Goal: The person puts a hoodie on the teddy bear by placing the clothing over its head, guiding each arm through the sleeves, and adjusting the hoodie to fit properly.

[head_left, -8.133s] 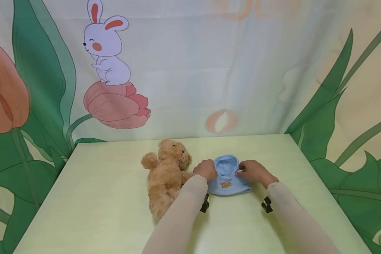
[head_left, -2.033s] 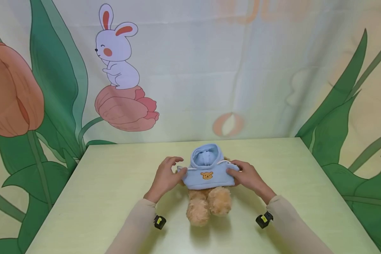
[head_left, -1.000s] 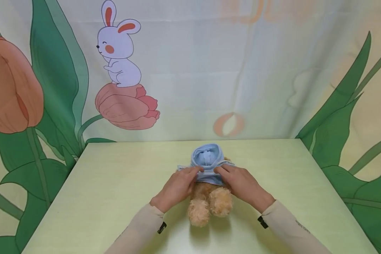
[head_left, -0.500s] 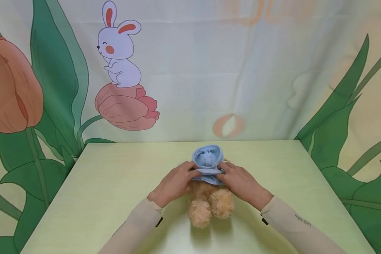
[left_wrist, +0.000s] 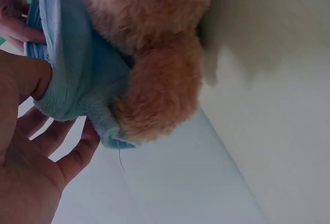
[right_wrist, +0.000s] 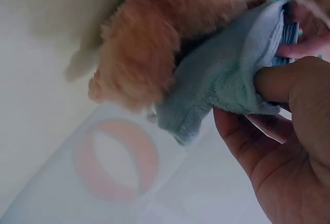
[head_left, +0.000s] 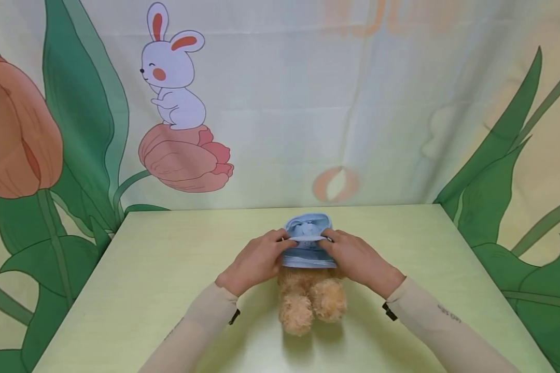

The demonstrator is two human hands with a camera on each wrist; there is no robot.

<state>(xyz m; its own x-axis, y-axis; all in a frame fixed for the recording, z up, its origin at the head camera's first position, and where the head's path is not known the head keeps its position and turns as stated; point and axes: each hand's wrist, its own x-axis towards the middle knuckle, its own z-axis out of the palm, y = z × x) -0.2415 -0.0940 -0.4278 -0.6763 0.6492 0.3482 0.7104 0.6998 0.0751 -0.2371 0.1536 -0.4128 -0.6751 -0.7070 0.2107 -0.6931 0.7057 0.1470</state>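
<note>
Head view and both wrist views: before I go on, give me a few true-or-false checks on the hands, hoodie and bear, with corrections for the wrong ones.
1. The left hand and right hand both grip the hoodie. True.
2. The hoodie is red. False: it is light blue.
3. The legs of the bear stick out from under the hoodie. True.
4. The bear's face is in plain sight. False: no view shows the face.
5. The bear's feet point towards the backdrop. False: they point towards the person.
6. The bear rests on the table. True.
</note>
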